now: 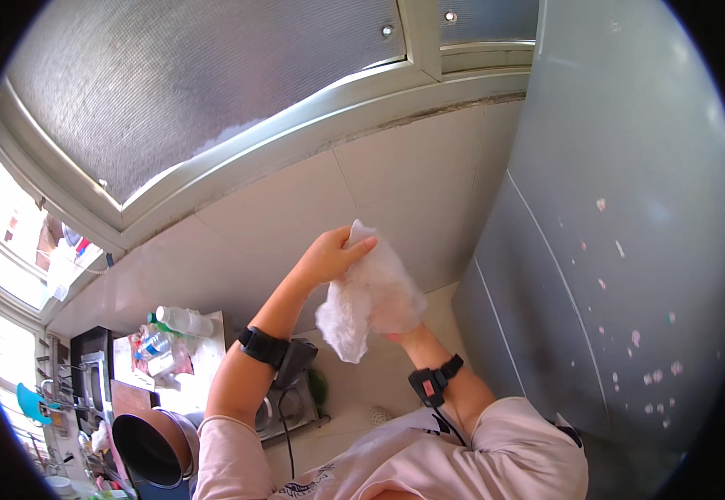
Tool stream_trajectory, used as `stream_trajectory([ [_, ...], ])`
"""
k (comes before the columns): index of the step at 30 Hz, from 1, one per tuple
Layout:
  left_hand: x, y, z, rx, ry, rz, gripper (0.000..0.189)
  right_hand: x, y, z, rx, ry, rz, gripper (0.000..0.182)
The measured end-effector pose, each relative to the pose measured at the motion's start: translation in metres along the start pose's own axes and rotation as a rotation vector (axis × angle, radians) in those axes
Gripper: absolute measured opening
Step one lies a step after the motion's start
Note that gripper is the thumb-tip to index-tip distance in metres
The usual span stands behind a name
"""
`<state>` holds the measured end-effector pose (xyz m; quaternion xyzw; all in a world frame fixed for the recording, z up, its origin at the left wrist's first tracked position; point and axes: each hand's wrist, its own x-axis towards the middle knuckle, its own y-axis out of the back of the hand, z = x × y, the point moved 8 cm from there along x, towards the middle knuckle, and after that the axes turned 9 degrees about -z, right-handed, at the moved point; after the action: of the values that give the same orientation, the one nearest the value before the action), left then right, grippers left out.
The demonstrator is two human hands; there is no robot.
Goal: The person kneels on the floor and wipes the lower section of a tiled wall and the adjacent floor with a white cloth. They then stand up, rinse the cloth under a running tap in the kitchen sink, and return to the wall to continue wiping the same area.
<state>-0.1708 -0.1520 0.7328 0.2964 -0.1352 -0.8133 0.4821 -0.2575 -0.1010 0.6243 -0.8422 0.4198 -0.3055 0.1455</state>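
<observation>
A thin, crumpled white cloth (356,312) hangs between my two hands, in front of the tiled wall. My left hand (339,255) pinches its upper edge, with the thumb lying across the front. Lower down and to the right, the fabric drapes over my right hand (395,336). Skin shows faintly through the weave there, but the fingers are covered, so their grip is hidden. Each forearm wears a black strap; a small black device (426,386) sits on the right one.
A tall grey cabinet or refrigerator (543,250) with chipped spots stands at right. Above the wall runs a window frame (312,112) with textured glass. Lower left are a table with plastic bottles (187,322), a brown pot (153,447) and a gas stove (290,409). Black cables hang from the arm devices.
</observation>
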Motion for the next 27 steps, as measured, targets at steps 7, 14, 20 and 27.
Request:
stream_trajectory([
  [7, 0.024, 0.018, -0.088, -0.217, 0.057, 0.198, 0.042, 0.032, 0.09, -0.043, -0.02, 0.112, 0.393, 0.041],
  [14, -0.007, 0.005, -0.148, -0.418, 0.085, 0.205, 0.035, 0.109, 0.216, -0.103, -0.652, 0.626, 1.051, 0.043],
  [20, -0.011, -0.012, -0.282, -0.469, 0.205, 0.385, 0.031, 0.162, 0.159, -0.06, -1.366, 0.824, 0.967, 0.045],
  [27, 0.047, -0.077, -0.405, -0.526, 0.065, 0.4, 0.03, 0.159, 0.008, 0.099, -1.881, 1.21, -0.062, 0.04],
])
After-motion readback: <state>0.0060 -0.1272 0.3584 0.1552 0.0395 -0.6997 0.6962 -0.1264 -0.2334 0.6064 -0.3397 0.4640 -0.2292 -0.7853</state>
